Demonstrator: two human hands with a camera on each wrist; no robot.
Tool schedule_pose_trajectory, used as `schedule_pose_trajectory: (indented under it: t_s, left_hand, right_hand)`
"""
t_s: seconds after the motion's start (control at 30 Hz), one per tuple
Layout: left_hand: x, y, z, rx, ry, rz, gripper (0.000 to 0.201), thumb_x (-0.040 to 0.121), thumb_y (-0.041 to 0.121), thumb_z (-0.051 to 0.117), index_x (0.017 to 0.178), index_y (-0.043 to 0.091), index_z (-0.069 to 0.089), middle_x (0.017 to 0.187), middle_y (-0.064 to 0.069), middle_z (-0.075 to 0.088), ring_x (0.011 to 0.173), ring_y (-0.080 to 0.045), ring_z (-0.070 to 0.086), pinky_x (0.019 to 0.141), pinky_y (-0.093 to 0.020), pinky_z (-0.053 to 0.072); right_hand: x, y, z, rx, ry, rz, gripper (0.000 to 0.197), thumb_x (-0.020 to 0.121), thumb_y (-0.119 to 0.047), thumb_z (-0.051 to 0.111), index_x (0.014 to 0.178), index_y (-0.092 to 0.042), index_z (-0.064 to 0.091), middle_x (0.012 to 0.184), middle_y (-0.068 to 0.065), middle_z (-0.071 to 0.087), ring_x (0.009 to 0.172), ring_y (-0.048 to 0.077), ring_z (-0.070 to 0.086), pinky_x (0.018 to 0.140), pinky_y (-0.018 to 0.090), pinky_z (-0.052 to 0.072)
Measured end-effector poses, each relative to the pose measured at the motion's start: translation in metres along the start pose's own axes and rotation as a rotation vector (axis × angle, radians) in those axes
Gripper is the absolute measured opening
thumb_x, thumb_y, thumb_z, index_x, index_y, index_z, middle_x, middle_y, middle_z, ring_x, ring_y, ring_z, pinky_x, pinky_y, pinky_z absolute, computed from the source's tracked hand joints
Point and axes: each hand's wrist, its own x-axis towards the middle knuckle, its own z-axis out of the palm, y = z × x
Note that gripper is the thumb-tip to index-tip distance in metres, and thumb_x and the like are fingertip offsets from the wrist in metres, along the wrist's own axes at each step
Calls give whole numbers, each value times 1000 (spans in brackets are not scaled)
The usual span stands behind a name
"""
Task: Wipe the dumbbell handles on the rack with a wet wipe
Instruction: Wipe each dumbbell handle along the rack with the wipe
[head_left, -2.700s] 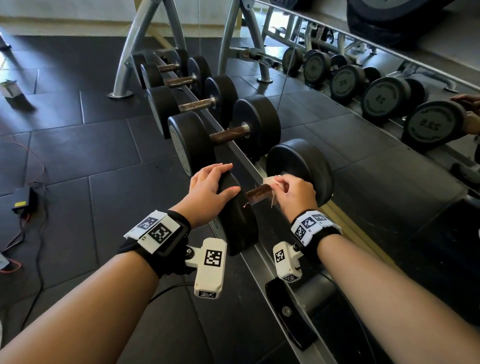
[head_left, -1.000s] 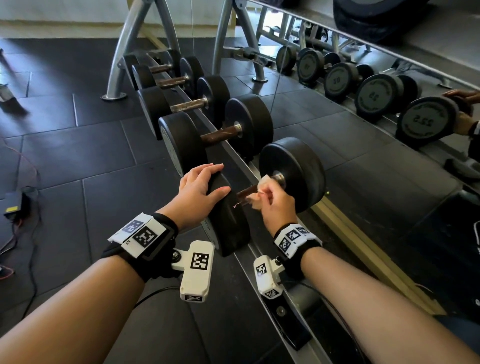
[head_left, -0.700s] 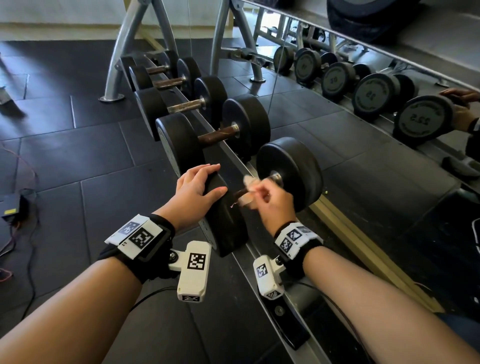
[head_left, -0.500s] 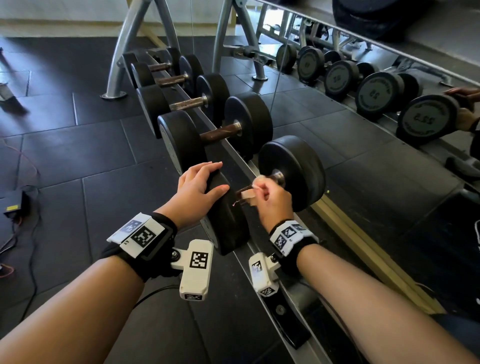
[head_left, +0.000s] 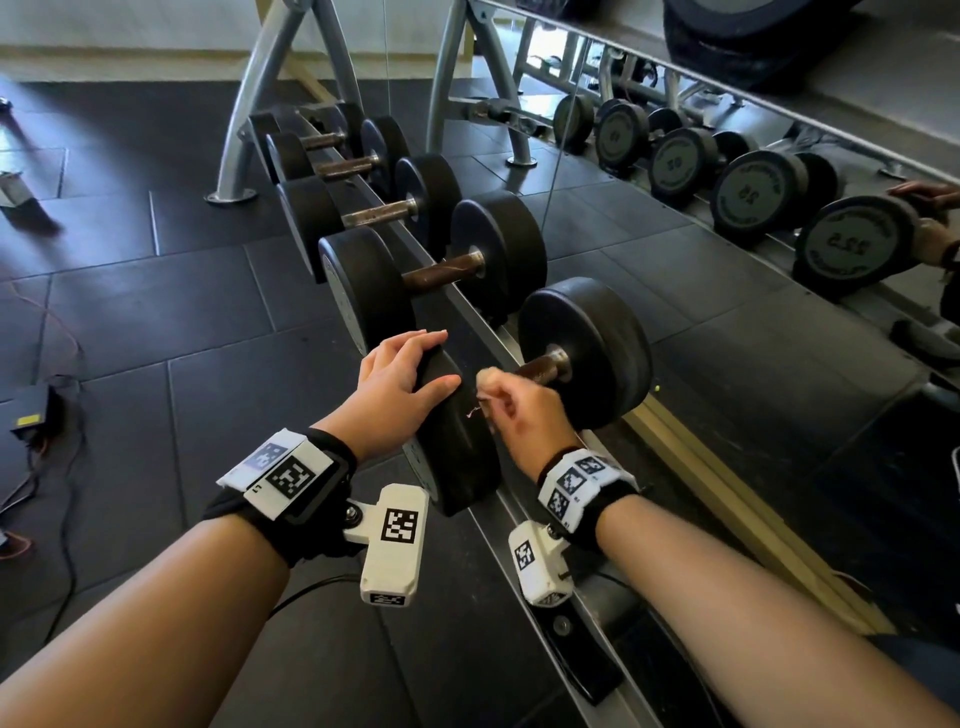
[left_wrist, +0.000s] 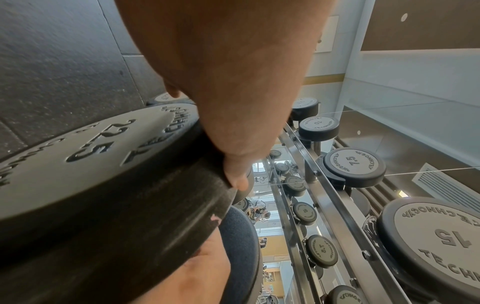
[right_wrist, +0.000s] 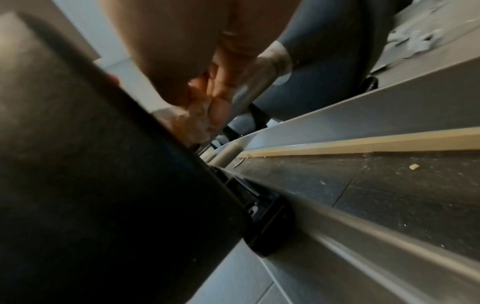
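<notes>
Five dumbbells (head_left: 467, 270) on the rack (head_left: 483, 332), two hands (head_left: 400, 384).

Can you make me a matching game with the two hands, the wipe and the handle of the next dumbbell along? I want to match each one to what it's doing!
Things:
1. left hand
2. right hand
3. wet wipe
4. next dumbbell's handle

States:
A. bunched up against the nearest dumbbell's handle
B. bare and rusty brown, nobody touching it
C. resting on top of the nearest black weight
D. curled around the wipe

Pairs: 1-C, 2-D, 3-A, 4-B
</notes>
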Motion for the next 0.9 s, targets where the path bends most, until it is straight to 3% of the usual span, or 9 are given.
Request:
schedule_pose_trajectory:
  t_s: [0.13, 0.23, 0.33, 0.5, 0.57, 0.67, 0.77, 0.83, 0.9]
  left_hand:
    - [0, 0, 1, 4, 3, 0, 57, 99, 38, 53, 150, 38, 28, 155, 8, 20, 146, -21, 7, 119, -47, 15]
    - [0, 0, 1, -9, -1, -2, 58, 98, 38, 53, 150, 38, 28, 155, 8, 20, 146, -20, 7, 119, -47, 15]
    - [0, -1, 2, 0, 10, 2, 58, 98, 38, 54, 150, 38, 28, 156, 8, 20, 146, -20, 7, 119, -46, 14]
    - [1, -2, 2, -2, 14, 10, 57, 98, 38, 55, 149, 39, 29, 155, 8, 21, 145, -20, 8, 118, -46, 15]
    - [2, -3, 1, -4, 6, 10, 57, 98, 38, 55, 149, 41, 29, 155, 9, 21, 145, -20, 7, 118, -47, 15]
    - [2, -3, 1, -16, -6, 13, 55, 98, 37, 54, 148, 43, 31, 154, 10, 20, 146, -19, 6, 119, -48, 13]
    - [1, -3, 1, -12, -5, 15, 55, 98, 38, 54, 148, 42, 32, 154, 11, 20, 146, -19, 6, 119, -48, 13]
    - [1, -3, 1, -7, -3, 13, 55, 98, 38, 54, 149, 41, 32, 155, 10, 20, 146, -19, 6, 119, -47, 14]
    - [1, -2, 0, -8, -5, 14, 55, 98, 38, 54, 149, 41, 31, 155, 10, 20, 146, -20, 6, 119, -47, 14]
  right_hand:
    - [5, 2, -11, -25, -30, -52, 21, 95, -14, 58, 99, -33, 66, 92, -22, 63, 89, -6, 62, 85, 11, 48]
    - [12, 13, -30, -102, 140, 140, 12, 97, -17, 57, 95, -26, 65, 89, -12, 62, 85, 6, 62, 74, 15, 47]
    - [11, 16, -29, -86, 266, 226, 10, 98, -18, 57, 101, -19, 66, 93, -7, 64, 93, 14, 65, 78, 21, 47]
    - [-9, -3, -3, 126, 34, 64, 19, 99, -19, 55, 101, -37, 61, 109, -14, 65, 104, -1, 62, 93, 17, 50]
    - [-11, -3, -5, 154, 10, 53, 21, 98, -16, 57, 99, -36, 64, 103, -15, 67, 99, -6, 63, 86, 9, 49]
    - [-9, 7, -18, 28, 188, 183, 10, 97, -21, 58, 90, -28, 60, 87, -11, 64, 83, -1, 62, 67, 9, 44]
    - [-10, 19, -28, -42, 347, 253, 9, 98, -21, 57, 90, -23, 56, 85, -7, 64, 81, 10, 65, 65, 17, 50]
    - [-8, 21, -27, -101, 328, 274, 6, 98, -20, 56, 93, -21, 54, 83, -5, 63, 81, 14, 66, 67, 26, 55]
    - [-2, 21, -22, -101, 306, 319, 2, 100, -20, 54, 101, -20, 52, 88, -4, 62, 86, 17, 66, 66, 26, 55]
